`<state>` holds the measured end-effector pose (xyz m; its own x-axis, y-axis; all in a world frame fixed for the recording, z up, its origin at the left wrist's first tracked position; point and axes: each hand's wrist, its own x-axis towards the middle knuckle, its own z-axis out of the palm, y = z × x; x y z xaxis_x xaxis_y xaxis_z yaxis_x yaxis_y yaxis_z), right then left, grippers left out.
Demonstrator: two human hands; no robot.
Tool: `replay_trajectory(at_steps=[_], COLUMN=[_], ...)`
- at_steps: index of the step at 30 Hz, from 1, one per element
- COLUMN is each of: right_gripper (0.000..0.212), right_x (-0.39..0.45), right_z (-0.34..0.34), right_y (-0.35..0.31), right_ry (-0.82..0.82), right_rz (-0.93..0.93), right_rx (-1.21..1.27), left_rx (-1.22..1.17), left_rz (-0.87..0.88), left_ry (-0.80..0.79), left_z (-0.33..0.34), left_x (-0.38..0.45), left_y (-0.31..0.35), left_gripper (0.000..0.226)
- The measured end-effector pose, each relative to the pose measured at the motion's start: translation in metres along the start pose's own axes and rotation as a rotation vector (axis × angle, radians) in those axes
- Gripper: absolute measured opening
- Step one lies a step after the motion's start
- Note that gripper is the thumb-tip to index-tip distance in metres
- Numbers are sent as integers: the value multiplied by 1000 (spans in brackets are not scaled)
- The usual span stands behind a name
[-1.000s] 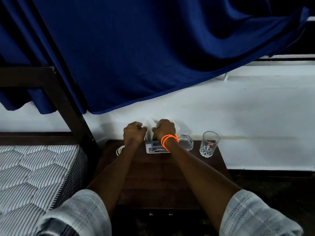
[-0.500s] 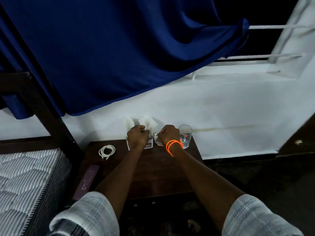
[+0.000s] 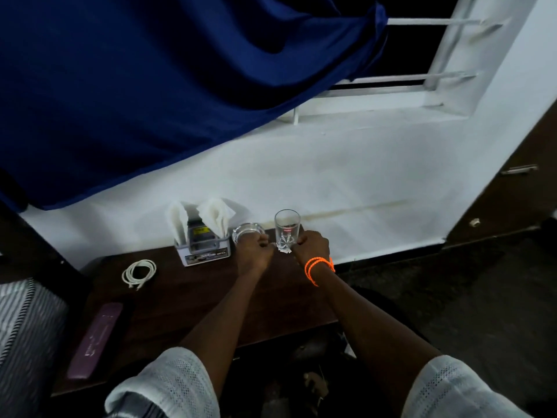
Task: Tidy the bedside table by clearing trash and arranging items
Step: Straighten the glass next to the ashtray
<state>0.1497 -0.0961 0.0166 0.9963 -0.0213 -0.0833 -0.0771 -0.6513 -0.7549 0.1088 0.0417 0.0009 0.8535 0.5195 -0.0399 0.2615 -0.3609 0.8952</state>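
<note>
On the dark wooden bedside table (image 3: 187,300), a clear drinking glass (image 3: 287,227) stands upright at the back right near the wall. A round glass ashtray (image 3: 245,231) sits just left of it. My left hand (image 3: 254,253) is curled against the ashtray's right rim, and my right hand (image 3: 312,245), with orange bands on the wrist, is curled against the base of the glass from the right. A small white scrap (image 3: 284,251) shows at the foot of the glass. A grey napkin holder (image 3: 206,251) with white napkins (image 3: 215,215) stands left of the ashtray.
A coiled white cable (image 3: 139,271) lies on the table's left part and a long purple case (image 3: 96,339) lies along its left edge. A striped mattress (image 3: 24,327) adjoins on the left. A blue curtain (image 3: 180,86) hangs above, and a dark cupboard door (image 3: 509,200) stands at the right.
Both hands have shifted right: the left went from the napkin holder to the ashtray, the right from the ashtray to the glass. My view has also swung right.
</note>
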Motion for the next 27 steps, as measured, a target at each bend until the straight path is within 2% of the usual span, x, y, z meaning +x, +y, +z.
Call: replay_trajectory(at_steps=[4,7,9,11,13,16,21,27], right_gripper=[20,37,50,58,57,53,45,48], right_x=[14,24,29,33,36,39,40,38], right_z=[0,3,4,6,9,11,14,10], right_y=[16,22,21,19,18,18,17,6], right_ry=[1,-29,-36,-50,-48,-28,-2,0], right_rz=[20,-20,-72,-132,-178,-192,-200,-244], right_rx=[58,35,59,77,77,115,144,125], left_rx=[62,114,131,106,71,74,61,53], left_rz=[29,43,51,94,131,142,135,171], left_ry=[-90,-145,-179,-236,-268,-246,-209,-171], left_z=[15,24,27,29,31,32,33,17], left_x=[13,24,30,35,37,40,44,44], left_y=[-5,-7,-7,-8,-10,-10,-6,0], left_gripper=[59,79,83,76,68,65,44,46])
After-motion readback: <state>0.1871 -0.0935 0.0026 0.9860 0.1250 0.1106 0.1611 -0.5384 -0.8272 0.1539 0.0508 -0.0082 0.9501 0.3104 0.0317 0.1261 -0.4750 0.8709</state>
